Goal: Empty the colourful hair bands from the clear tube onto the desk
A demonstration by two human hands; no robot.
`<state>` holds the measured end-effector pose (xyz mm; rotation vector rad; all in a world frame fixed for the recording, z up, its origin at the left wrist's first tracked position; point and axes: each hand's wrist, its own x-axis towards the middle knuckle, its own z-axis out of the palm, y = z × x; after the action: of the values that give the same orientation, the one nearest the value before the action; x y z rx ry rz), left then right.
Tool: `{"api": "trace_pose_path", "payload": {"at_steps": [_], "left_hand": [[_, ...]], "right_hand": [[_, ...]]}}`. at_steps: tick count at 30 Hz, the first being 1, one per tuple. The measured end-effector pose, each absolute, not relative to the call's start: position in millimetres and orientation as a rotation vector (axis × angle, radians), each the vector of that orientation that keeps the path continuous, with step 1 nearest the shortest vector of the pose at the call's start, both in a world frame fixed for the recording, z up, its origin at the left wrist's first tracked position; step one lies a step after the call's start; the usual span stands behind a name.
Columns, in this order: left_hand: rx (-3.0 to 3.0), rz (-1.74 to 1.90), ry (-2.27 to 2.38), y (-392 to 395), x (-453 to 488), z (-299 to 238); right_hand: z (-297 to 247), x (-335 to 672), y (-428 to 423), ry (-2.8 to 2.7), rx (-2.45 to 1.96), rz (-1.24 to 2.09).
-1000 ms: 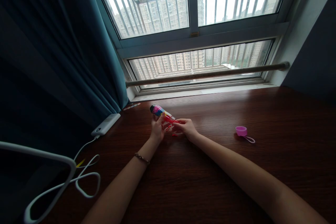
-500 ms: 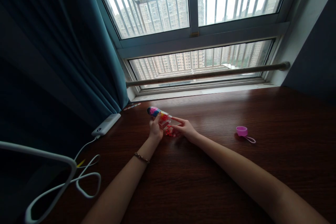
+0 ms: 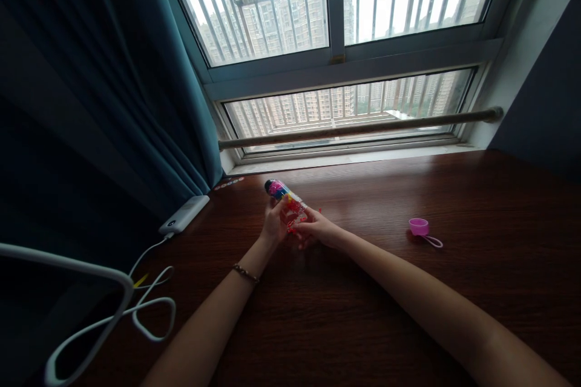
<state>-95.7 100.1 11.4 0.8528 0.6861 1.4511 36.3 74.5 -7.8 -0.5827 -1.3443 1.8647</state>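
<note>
My left hand [image 3: 275,222] is wrapped round a clear tube-shaped bottle [image 3: 278,189] holding small pink, blue, yellow and red pieces. The bottle is tilted, its dark end up to the left and its other end down at my right hand [image 3: 320,228]. The fingers of my right hand are bent in at that lower end. Small red pieces [image 3: 293,225] show between the two hands, and a red bit sticks out above the right knuckles. They are too small to name, and my fingers hide part of them.
A pink cap [image 3: 418,227] with a loop strap lies on the brown wooden surface [image 3: 363,314] to the right. At left are a white power bank [image 3: 185,215], its white cable [image 3: 154,299] and a blue curtain [image 3: 181,133]. A window with a rail [image 3: 363,129] stands behind.
The bottle has shifted a little to the right and tilted more steeply. My right hand has closed in at its lower end, and the red pieces are now nearer its fingers.
</note>
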Motion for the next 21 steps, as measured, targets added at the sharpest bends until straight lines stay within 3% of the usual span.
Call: {"api": "trace_pose_path", "payload": {"at_steps": [14,21], "left_hand": [[0.807,1.452,0.705,104.8,-94.8,6.4],[0.806,1.486,0.744,102.6,-91.7,7.0]], "right_hand": [[-8.0,32.8,78.6,-1.283,-0.744,1.413],[-6.3,34.5,77.4,-1.189,-0.798,1.372]]}}
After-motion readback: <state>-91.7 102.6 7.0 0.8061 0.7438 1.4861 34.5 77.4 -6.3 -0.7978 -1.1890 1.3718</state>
